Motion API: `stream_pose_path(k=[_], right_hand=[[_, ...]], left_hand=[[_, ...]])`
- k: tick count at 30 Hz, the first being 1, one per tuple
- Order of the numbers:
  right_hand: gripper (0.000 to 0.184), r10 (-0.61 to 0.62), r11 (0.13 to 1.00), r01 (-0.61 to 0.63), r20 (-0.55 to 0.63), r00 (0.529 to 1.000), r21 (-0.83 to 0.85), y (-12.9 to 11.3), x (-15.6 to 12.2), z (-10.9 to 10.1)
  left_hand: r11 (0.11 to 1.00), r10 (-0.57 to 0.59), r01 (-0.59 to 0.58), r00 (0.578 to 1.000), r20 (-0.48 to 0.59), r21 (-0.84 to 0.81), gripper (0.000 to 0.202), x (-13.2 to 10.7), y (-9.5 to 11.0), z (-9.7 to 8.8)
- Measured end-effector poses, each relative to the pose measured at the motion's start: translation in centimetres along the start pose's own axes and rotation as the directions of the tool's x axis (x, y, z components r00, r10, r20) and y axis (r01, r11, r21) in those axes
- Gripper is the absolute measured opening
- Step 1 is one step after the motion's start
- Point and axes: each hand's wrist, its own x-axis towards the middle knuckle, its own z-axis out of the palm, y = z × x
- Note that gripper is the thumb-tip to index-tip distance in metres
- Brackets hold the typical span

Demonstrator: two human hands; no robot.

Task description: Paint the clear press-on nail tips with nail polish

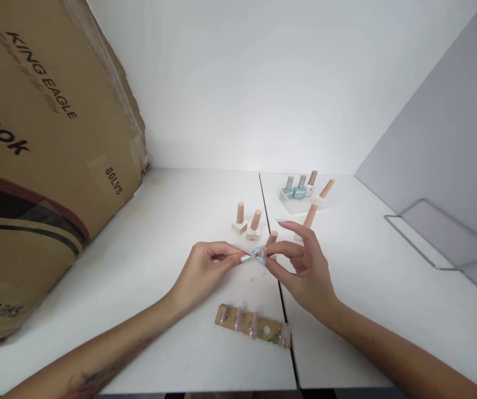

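Observation:
Both my hands meet above the white table (151, 266), pinching one small clear artificial nail tip (262, 256) between them. My left hand (205, 271) grips it from the left with thumb and forefinger closed. My right hand (305, 266) pinches it from the right, its other fingers lifted and spread. Below the hands lies a tan strip (252, 325) carrying several clear nail tips. Two peach-capped polish bottles (247, 220) stand just behind the hands, and a third peach cap (272, 237) shows between the fingers.
A large cardboard box (42, 166) fills the left side. At the back right, a white tray (295, 206) holds several polish bottles (300, 187), some teal, some peach-capped. A wire frame (434, 238) leans by the grey right wall. A seam (268, 221) divides the tabletop.

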Motion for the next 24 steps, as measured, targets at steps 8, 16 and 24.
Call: stream_pose_path(k=[8, 16, 24], right_hand=[[0.05, -0.027, 0.999, 0.027, -0.027, 0.999, 0.017, 0.1, 0.2, 0.0], [0.05, 0.006, 1.0, -0.006, -0.029, 1.0, 0.004, 0.1, 0.3, -0.1], [0.05, 0.049, 0.999, -0.049, -0.027, 0.998, 0.001, 0.0, 0.4, -0.4]], left_hand=[[0.999, 0.0, -0.009, 0.985, -0.172, -0.054, 0.032, 0.2, -0.4, -0.5], [0.993, 0.078, -0.068, 0.992, -0.097, 0.102, 0.028, 0.4, -0.2, -0.6], [0.994, 0.099, -0.084, 0.947, -0.306, 0.063, 0.032, 0.4, 0.0, -1.4]])
